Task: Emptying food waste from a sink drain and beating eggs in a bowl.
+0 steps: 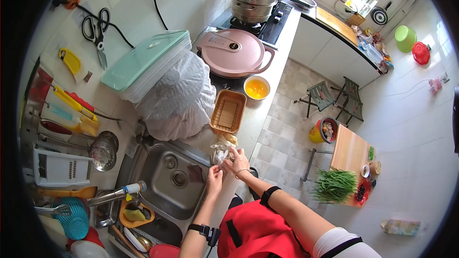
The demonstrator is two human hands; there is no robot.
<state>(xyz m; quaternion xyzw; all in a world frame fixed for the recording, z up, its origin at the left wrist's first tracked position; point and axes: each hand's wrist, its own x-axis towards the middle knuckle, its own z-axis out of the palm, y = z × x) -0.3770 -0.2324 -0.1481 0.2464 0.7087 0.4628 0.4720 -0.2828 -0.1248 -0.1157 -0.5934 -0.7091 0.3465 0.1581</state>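
A crumpled, whitish plastic bag [221, 149] lies on the counter strip beside the sink. My right hand [237, 163], with a bangle at its wrist, has its fingers on the bag and grips it. Close to the bag's near end is my left hand [215, 181], its fingers curled together; whether it pinches the plastic is unclear. What the bag holds is mostly hidden. Just beyond it sits a brown plastic tray [228, 111] with nothing in it. A white bowl [256, 88] beside the tray contains several cracked eggs with whole yolks.
To the left is a stainless steel sink [172, 200]. A pink electric griddle [235, 51], a bag-covered pile [175, 96] and a stacked steamer [255, 1] line the counter. Chives [335, 185] lie on a wooden table [348, 150] at right, near a bin [323, 130] and folding stools [317, 96].
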